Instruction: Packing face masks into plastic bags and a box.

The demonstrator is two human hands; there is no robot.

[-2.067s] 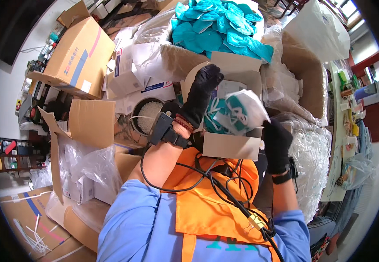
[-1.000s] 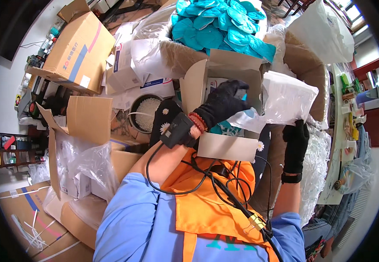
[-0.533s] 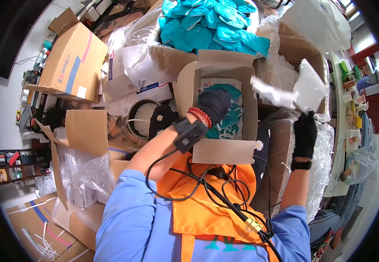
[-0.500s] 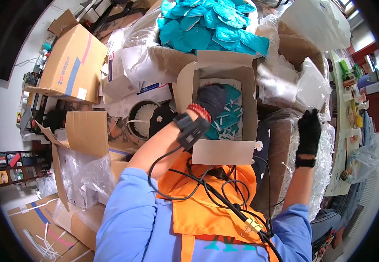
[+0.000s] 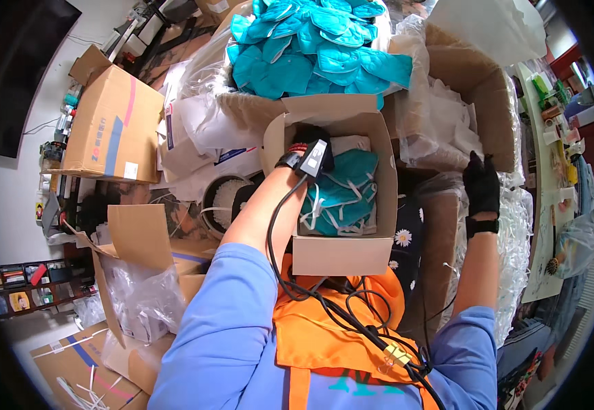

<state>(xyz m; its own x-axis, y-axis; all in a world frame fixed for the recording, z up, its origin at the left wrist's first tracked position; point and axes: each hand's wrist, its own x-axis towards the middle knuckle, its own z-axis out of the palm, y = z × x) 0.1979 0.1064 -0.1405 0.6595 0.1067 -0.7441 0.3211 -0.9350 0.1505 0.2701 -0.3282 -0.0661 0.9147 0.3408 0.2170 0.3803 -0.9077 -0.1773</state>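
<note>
Resting against my lap is an open small carton, brown outside and grey-white inside. Teal face masks with white straps lie in it. My left hand, in a black glove, reaches into its far left corner beside the masks; the fingers are hidden, so any hold cannot be seen. Out to the right, my right hand, also black-gloved, holds nothing, its fingertips slightly apart. It is nearest to a large carton lined with clear plastic, where white sheets lie.
A big heap of teal masks fills a plastic-lined container beyond the small carton. To the left stand a closed carton, an open carton and a pot of white pellets. Black cables cross my orange apron.
The blurred white sheet near the large carton is no longer in motion; white sheets lie inside. My left hand has moved left and deeper in the small carton, uncovering masks. My right hand dropped slightly.
</note>
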